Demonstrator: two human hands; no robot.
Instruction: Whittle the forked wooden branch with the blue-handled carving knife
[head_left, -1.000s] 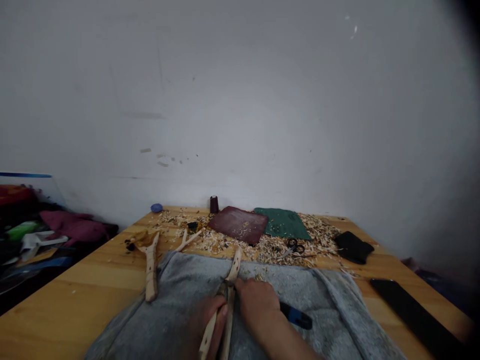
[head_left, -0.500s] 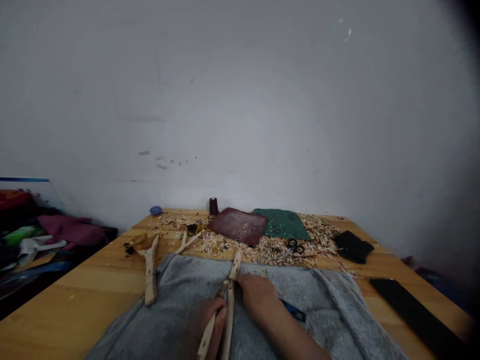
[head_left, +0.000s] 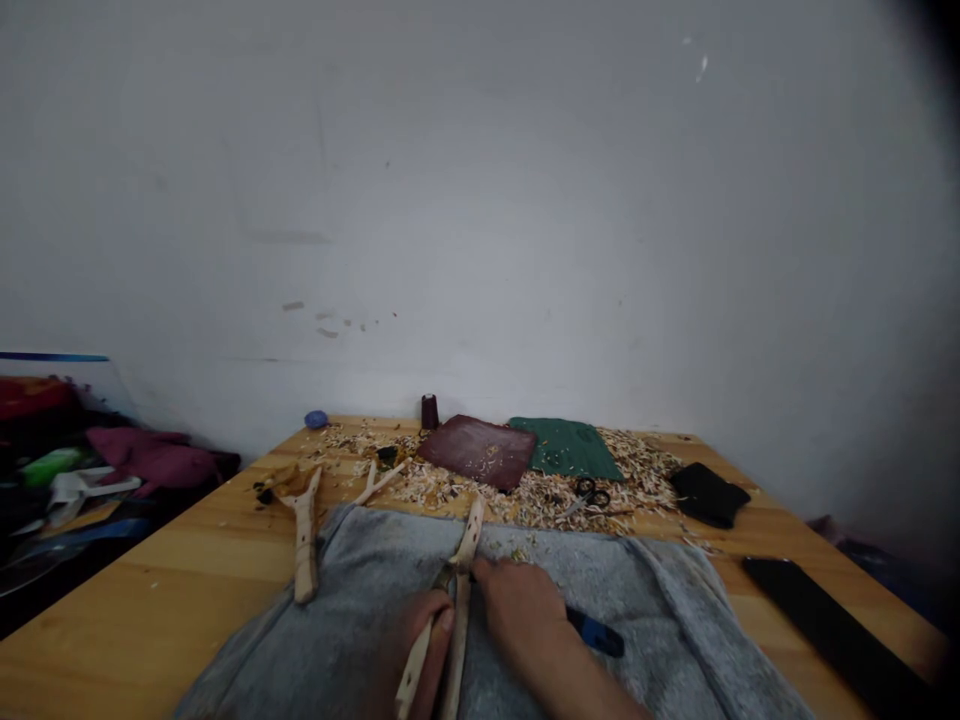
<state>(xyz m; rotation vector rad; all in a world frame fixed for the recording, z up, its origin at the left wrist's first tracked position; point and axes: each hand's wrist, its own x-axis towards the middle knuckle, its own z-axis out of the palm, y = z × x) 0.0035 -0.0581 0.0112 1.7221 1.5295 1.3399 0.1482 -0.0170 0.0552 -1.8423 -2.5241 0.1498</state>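
Note:
A pale, peeled forked branch (head_left: 459,620) stands over the grey cloth (head_left: 375,560), one prong pointing down toward the near edge. My left hand (head_left: 429,640) is wrapped round it at the lower left. My right hand (head_left: 517,600) is closed at the right of the fork, its fingertips against the wood. From under the right hand sticks out a blue-and-black handle (head_left: 596,632); the rest of that tool is hidden, apart from something dark across the fork.
Wood shavings (head_left: 637,465) cover the table's back, around a maroon sheet (head_left: 480,450), green sheet (head_left: 570,448) and scissors (head_left: 585,497). Forked sticks (head_left: 304,545) lie left. A black cloth (head_left: 709,495) and long black object (head_left: 832,630) lie right.
My right hand and the blue-and-black handle have shifted slightly right and down. My left hand stays round the branch. A few small shavings show on the cloth above my right hand.

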